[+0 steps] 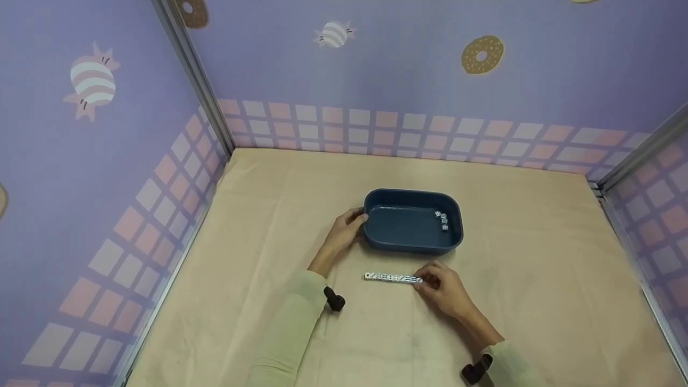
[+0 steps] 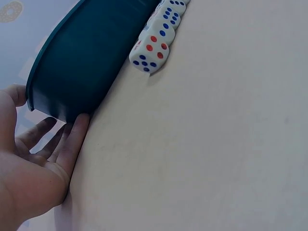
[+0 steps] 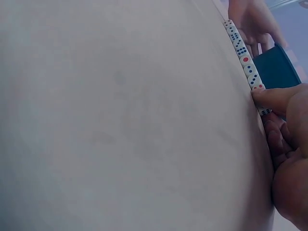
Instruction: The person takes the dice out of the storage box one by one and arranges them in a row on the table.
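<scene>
Steadying bin (image 1: 400,228), apparently: left hand (image 1: 344,232) gripped its end. Right hand (image 1: 445,289) pinched dice row (image 1: 392,278) at end, likely keeping it straight. Loose dice (image 1: 444,221) lay inside bin.

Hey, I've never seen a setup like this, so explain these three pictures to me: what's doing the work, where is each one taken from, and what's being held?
There's no machine arm here, just a person's two bare hands. The widest picture comes from a camera worn on the head, looking forward and down. The other two come from cameras worn on the wrists, one per hand, so they show close-ups at a slant.

On the pale surface sits a dark blue tray with a few dice inside, toward its right end. Nearer the person lies a straight row of dice. The left hand holds the tray's left end; the right hand pinches the row's right end.
</scene>
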